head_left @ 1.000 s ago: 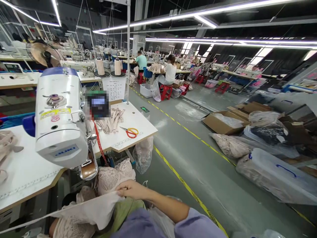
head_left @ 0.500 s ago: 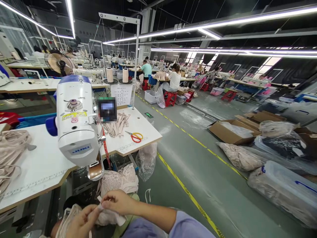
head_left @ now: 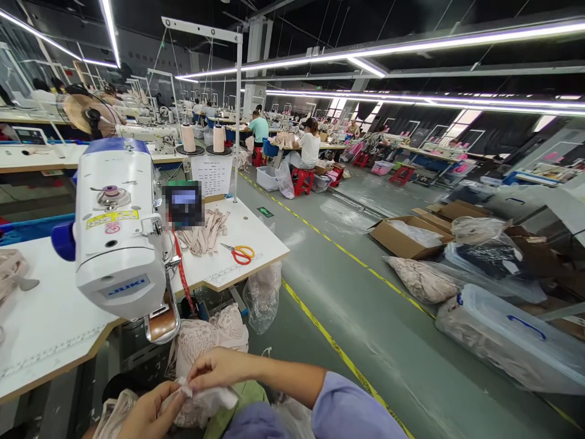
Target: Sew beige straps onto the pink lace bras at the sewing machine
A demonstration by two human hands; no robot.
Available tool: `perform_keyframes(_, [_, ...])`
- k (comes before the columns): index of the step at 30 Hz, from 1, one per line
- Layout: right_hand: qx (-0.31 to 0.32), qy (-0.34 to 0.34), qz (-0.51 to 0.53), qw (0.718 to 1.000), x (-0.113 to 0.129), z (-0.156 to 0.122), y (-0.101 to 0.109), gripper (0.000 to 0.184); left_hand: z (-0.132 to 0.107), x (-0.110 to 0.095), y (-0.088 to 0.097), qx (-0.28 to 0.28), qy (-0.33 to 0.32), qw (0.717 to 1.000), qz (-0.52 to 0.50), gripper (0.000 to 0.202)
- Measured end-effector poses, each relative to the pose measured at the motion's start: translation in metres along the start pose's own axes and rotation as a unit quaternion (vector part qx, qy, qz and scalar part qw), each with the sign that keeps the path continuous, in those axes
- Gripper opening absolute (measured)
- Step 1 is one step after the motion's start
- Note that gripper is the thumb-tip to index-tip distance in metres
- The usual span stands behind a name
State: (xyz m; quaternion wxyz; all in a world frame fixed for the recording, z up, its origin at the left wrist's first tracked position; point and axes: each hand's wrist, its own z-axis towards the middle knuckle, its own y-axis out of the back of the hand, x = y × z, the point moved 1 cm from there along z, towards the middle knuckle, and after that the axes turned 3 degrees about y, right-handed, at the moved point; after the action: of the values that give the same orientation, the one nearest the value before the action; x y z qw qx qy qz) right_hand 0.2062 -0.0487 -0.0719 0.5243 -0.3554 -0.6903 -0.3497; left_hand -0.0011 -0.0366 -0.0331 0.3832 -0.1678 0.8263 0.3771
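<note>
Low in the head view, a pale pink lace bra lies across my lap, partly hidden by my hands. My left hand pinches its edge between thumb and fingers. Close beside it, my right hand grips the same fabric, fingertips nearly touching the left ones. Just beyond my hands, another lace bra hangs below the sewing machine. More beige fabric lies at my left wrist.
On the white table lie scissors and a heap of beige straps. Thread cones stand behind. A clear plastic bag hangs at the table edge. Cardboard boxes and a lidded bin stand right. People sit farther back.
The view has turned slightly right, so the machine and table sit farther left. Both hands stay on the bra, its fabric shifted slightly between my fingers.
</note>
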Motion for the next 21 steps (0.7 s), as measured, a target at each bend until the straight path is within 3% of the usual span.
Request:
perform_keyframes(3, [-0.010, -0.015, -0.038, 0.999, -0.002, 0.001, -0.005, 0.026, -0.001, -0.005, 0.000, -0.002, 0.008, 1.000, 0.013, 0.054])
perform_keyframes(9, [-0.032, 0.044, -0.100, 0.994, 0.002, -0.002, -0.008, 0.020, -0.004, -0.024, 0.008, 0.018, 0.015, 1.000, -0.001, 0.052])
perform_keyframes(15, [-0.018, 0.006, -0.007, 1.000, -0.002, -0.005, -0.008, 0.024, -0.002, -0.010, 0.005, 0.008, 0.015, 1.000, 0.016, 0.052])
perform_keyframes(21, [0.005, 0.013, -0.045, 0.999, 0.007, -0.002, -0.002, 0.033, 0.007, -0.001, 0.004, 0.021, -0.001, 0.997, 0.068, 0.049])
